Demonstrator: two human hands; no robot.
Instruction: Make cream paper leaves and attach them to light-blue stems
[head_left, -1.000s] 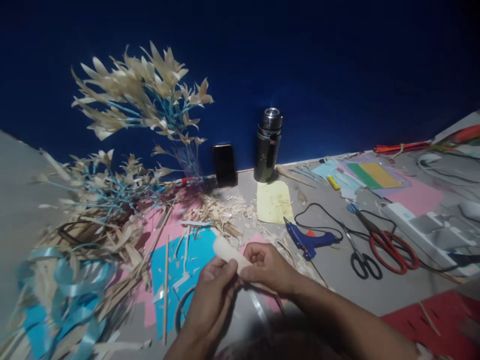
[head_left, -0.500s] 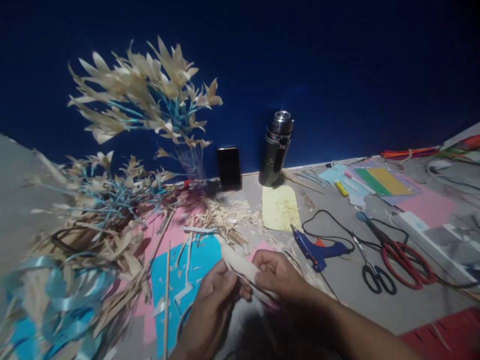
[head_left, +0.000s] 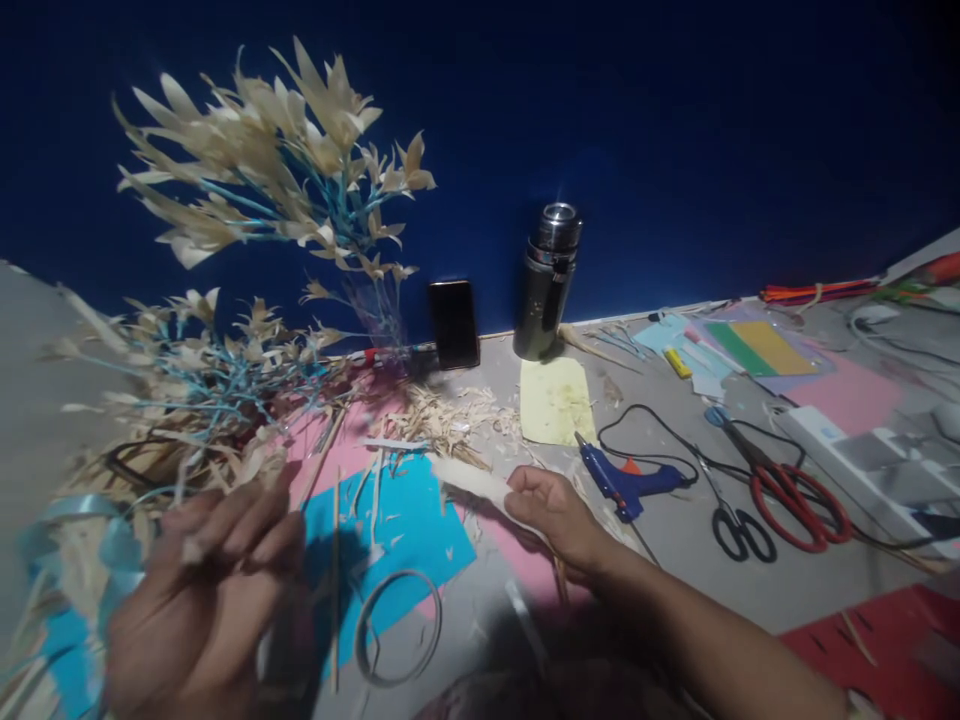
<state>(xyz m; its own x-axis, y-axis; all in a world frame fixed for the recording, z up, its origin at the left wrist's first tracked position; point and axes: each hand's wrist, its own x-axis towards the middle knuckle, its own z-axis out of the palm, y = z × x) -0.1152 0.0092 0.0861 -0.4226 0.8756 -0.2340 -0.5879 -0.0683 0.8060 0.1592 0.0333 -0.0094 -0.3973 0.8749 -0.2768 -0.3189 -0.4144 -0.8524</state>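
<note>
My right hand (head_left: 559, 520) is closed on a pale dried leaf strip (head_left: 469, 477), which it holds over the pink paper (head_left: 525, 565) just right of the blue paper (head_left: 409, 520). My left hand (head_left: 206, 590) is low at the left, away from the strip, with its fingers stretched out and smeared by motion. A small pale sliver shows by its fingers, and I cannot tell whether it is held. It hovers beside a thin wooden stick (head_left: 334, 580) and a wire ring (head_left: 397, 628).
A pile of blue-stemmed dried-leaf sprays (head_left: 225, 380) and blue ribbon (head_left: 82, 520) fills the left. At the wall stand a phone (head_left: 453, 323) and a steel flask (head_left: 546, 280). To the right lie a blue glue gun (head_left: 622, 480), black scissors (head_left: 731, 525), red scissors (head_left: 787, 490) and a power strip (head_left: 862, 455).
My left hand has let go of the strip and swung down and to the left. My right hand alone keeps hold of the strip.
</note>
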